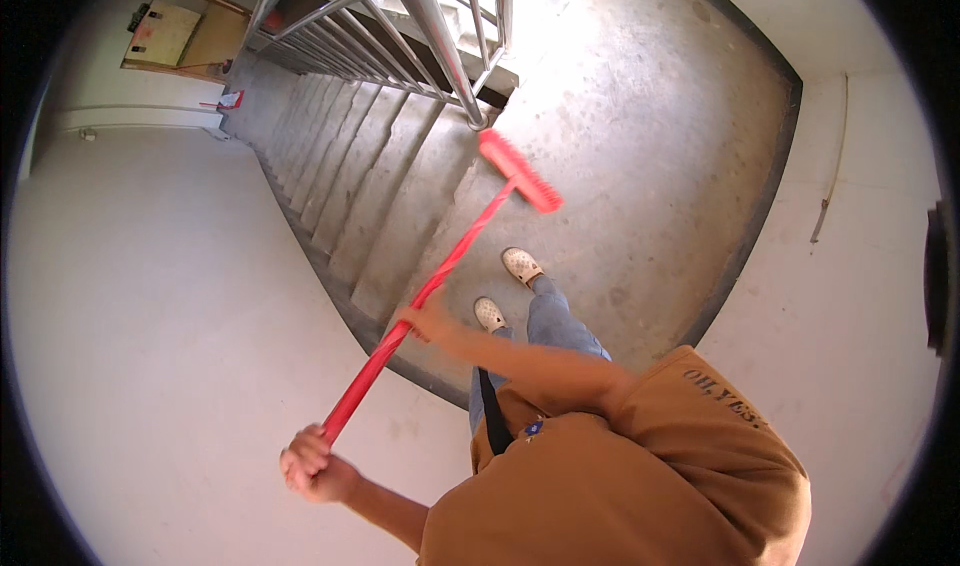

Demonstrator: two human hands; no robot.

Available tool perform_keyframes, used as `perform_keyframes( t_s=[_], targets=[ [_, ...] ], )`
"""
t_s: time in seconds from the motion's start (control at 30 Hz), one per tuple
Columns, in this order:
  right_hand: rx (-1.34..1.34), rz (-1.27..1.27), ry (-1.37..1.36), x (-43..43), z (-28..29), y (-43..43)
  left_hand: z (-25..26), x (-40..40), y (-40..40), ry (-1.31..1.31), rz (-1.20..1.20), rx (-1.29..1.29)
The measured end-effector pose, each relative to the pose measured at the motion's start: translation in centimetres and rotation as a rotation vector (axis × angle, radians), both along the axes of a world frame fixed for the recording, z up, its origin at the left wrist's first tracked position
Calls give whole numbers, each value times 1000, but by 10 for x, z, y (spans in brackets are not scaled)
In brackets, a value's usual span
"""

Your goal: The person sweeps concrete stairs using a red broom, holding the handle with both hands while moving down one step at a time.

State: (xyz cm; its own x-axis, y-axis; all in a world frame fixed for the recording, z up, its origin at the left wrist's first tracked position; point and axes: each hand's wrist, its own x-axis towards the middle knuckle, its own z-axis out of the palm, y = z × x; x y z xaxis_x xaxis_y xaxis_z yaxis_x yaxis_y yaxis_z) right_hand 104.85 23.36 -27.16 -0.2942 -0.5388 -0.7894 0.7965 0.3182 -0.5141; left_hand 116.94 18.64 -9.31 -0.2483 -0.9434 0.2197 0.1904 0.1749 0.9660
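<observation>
A red broom (463,245) runs diagonally in front of me, its bristled head at the upper end over the landing (645,161), near the top step. My left hand (319,465) is closed around the end of the red handle. Farther along the shaft, about midway, my right hand (424,320) grips it, slightly blurred. Whether the bristles touch the concrete I cannot tell. My feet, in pale clogs (522,264), stand on the landing below the broom head.
Concrete stairs (375,142) descend at the upper left beside a metal railing (431,22). Walls border the landing on the left (172,303) and right (840,281). Near the stair bottom lie a red-and-white object (231,100) and an open wall box (169,29).
</observation>
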Motion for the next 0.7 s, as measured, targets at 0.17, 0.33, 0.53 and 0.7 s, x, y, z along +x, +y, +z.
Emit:
perform_keyframes(
  t_s=[0.17, 0.33, 0.53, 0.7],
  targets=[
    [153, 95, -17, -38, -61, 39, -39, -44, 16, -5, -95, 304],
    [-3, 109, -286, -15, -48, 16, -19, -31, 0, 29, -281, 113],
    [-288, 135, -457, 12, -21, -45, 20, -28, -13, -49, -204, -88],
    [-229, 142, -399, 33, 26, -38, 49, 9, -3, -24, -120, -131]
  ],
)
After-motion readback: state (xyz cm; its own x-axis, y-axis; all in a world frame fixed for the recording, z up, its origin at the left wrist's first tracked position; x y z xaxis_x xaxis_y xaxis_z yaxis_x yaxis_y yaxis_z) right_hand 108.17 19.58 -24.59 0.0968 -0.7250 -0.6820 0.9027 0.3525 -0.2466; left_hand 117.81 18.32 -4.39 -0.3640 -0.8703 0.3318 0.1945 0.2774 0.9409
